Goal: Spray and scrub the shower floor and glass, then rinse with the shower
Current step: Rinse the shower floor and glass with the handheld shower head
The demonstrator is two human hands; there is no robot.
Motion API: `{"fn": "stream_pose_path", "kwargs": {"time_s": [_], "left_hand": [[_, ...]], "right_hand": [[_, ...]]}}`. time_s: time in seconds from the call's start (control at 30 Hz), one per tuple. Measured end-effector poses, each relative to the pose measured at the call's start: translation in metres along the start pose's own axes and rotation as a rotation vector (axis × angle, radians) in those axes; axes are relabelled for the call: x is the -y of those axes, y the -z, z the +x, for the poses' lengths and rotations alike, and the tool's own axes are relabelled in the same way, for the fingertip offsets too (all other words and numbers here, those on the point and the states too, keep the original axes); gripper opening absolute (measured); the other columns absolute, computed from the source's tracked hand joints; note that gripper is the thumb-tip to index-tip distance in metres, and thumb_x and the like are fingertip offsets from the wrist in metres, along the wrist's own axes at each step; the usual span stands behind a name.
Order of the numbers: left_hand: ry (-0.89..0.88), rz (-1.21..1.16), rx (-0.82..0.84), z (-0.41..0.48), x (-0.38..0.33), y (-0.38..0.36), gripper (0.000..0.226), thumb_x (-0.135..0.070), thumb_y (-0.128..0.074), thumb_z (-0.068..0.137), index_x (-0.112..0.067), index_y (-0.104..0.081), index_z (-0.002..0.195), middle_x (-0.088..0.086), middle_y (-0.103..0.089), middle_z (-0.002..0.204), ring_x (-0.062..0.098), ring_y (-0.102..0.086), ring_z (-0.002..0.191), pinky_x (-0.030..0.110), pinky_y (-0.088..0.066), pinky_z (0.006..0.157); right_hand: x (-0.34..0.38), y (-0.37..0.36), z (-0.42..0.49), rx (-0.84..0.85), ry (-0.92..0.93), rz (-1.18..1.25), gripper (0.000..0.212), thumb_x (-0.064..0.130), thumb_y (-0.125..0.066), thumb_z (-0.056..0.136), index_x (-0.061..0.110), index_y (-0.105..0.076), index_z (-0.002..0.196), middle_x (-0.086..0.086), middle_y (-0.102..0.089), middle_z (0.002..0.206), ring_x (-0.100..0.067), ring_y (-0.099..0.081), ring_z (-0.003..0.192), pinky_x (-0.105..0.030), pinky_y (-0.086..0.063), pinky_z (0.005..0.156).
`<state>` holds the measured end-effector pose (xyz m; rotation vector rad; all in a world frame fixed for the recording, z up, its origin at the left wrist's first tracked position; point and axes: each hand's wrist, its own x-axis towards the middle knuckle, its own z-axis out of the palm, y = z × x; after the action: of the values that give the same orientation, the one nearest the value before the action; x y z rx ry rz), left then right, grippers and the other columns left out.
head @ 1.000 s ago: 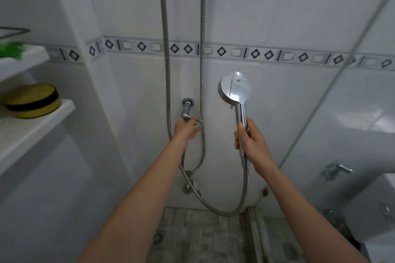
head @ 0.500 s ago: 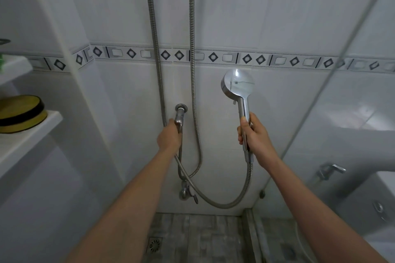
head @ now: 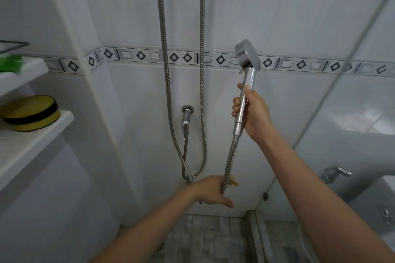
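Note:
My right hand (head: pixel 255 114) grips the chrome handle of the shower head (head: pixel 248 54), held upright in front of the tiled wall with its face turned to the right. Its metal hose (head: pixel 229 156) drops from the handle into my left hand (head: pixel 208 191), which is curled around the hose's low loop near the base of the wall. The wall valve (head: pixel 187 116) sits above that hand, untouched. The grey tiled shower floor (head: pixel 213 239) shows below my arms. The glass panel (head: pixel 342 134) stands on the right. No water is visible.
A second hose loop (head: pixel 166 70) hangs down the wall. White shelves on the left hold a yellow-and-black round container (head: pixel 32 113) and something green (head: pixel 10 63). Behind the glass are a tap (head: pixel 335 174) and a white basin.
My left hand has left the wall valve and dropped to the hose's low loop. My right hand has raised the shower head and turned its face to the right.

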<state>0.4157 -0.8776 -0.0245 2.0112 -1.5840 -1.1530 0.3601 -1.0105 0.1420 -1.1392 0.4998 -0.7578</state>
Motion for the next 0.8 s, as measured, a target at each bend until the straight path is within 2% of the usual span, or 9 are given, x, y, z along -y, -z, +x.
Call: {"fn": "stream_pose_path", "kwargs": {"time_s": [0.07, 0.13, 0.2, 0.27, 0.33, 0.43, 0.5, 0.67, 0.8], "left_hand": [[0.046, 0.009, -0.019, -0.003, 0.02, -0.011, 0.034, -0.031, -0.07, 0.089, -0.015, -0.065, 0.118, 0.008, -0.066, 0.125, 0.021, -0.06, 0.116, 0.032, -0.047, 0.1], [0.15, 0.144, -0.004, -0.009, 0.054, -0.01, 0.02, -0.027, -0.063, 0.093, -0.009, -0.066, 0.101, 0.017, -0.067, 0.113, 0.028, -0.063, 0.104, 0.032, -0.048, 0.084], [0.267, 0.313, -0.011, -0.026, 0.088, 0.001, 0.022, -0.028, -0.056, 0.096, -0.008, -0.061, 0.104, 0.018, -0.063, 0.117, 0.03, -0.061, 0.105, 0.031, -0.042, 0.079], [0.363, 0.391, -0.127, -0.044, 0.114, 0.02, 0.027, -0.03, -0.052, 0.099, -0.01, -0.059, 0.114, 0.014, -0.061, 0.123, 0.029, -0.059, 0.113, 0.032, -0.042, 0.083], [0.38, 0.355, -0.286, -0.06, 0.121, 0.051, 0.021, -0.031, -0.051, 0.1, -0.015, -0.06, 0.11, 0.01, -0.063, 0.119, 0.027, -0.06, 0.111, 0.03, -0.043, 0.082], [0.29, 0.262, -0.506, -0.081, 0.095, 0.108, 0.013, -0.03, -0.057, 0.097, -0.024, -0.056, 0.086, 0.002, -0.066, 0.09, 0.024, -0.064, 0.092, 0.03, -0.046, 0.077], [0.194, 0.196, -0.626, -0.094, 0.06, 0.145, 0.015, -0.028, -0.06, 0.096, -0.018, -0.061, 0.085, -0.004, -0.063, 0.076, 0.019, -0.061, 0.078, 0.028, -0.046, 0.072], [-0.036, 0.164, -0.795, -0.115, -0.043, 0.212, 0.02, -0.029, -0.061, 0.096, -0.012, -0.063, 0.085, -0.005, -0.055, 0.067, 0.006, -0.051, 0.061, 0.013, -0.036, 0.056], [-0.197, -0.094, -0.842, -0.113, -0.114, 0.242, 0.025, -0.032, -0.062, 0.095, -0.014, -0.059, 0.078, -0.004, -0.042, 0.061, 0.002, -0.037, 0.045, 0.014, -0.029, 0.043]], "right_hand": [[0.017, -0.009, 0.006, 0.002, -0.003, 0.025, 0.026, 0.034, -0.041, 0.101, 0.016, -0.052, 0.115, 0.002, -0.048, 0.06, -0.01, -0.044, 0.047, -0.022, -0.04, 0.047], [0.037, -0.014, 0.011, -0.004, 0.015, -0.005, 0.024, 0.035, -0.042, 0.1, 0.016, -0.052, 0.11, 0.002, -0.047, 0.058, -0.009, -0.041, 0.043, -0.02, -0.036, 0.044], [0.057, -0.014, 0.015, -0.008, 0.061, -0.088, 0.022, 0.037, -0.044, 0.099, 0.017, -0.05, 0.105, 0.002, -0.046, 0.058, -0.008, -0.039, 0.042, -0.02, -0.034, 0.042], [0.076, -0.012, 0.019, -0.008, 0.111, -0.171, 0.027, 0.042, -0.05, 0.095, 0.017, -0.047, 0.105, 0.003, -0.046, 0.057, -0.009, -0.038, 0.043, -0.021, -0.034, 0.042], [0.092, -0.01, 0.022, -0.009, 0.166, -0.233, 0.031, 0.043, -0.057, 0.091, 0.017, -0.045, 0.102, 0.003, -0.045, 0.058, -0.009, -0.038, 0.044, -0.022, -0.035, 0.042], [0.117, -0.009, 0.028, 0.002, 0.241, -0.28, 0.031, 0.037, -0.064, 0.089, 0.017, -0.043, 0.1, 0.002, -0.045, 0.06, -0.008, -0.038, 0.044, -0.022, -0.035, 0.04], [0.14, -0.009, 0.034, 0.023, 0.3, -0.317, 0.03, 0.033, -0.065, 0.088, 0.017, -0.043, 0.1, 0.002, -0.046, 0.061, -0.008, -0.039, 0.044, -0.022, -0.035, 0.041], [0.228, -0.024, 0.043, 0.057, 0.593, -0.46, 0.026, 0.028, -0.064, 0.089, 0.019, -0.04, 0.09, -0.001, -0.051, 0.066, -0.01, -0.043, 0.045, -0.024, -0.039, 0.042], [0.325, -0.057, 0.04, -0.008, 0.89, -0.546, 0.03, 0.034, -0.067, 0.086, 0.019, -0.041, 0.087, 0.001, -0.052, 0.078, -0.007, -0.056, 0.057, -0.022, -0.052, 0.052]]}}
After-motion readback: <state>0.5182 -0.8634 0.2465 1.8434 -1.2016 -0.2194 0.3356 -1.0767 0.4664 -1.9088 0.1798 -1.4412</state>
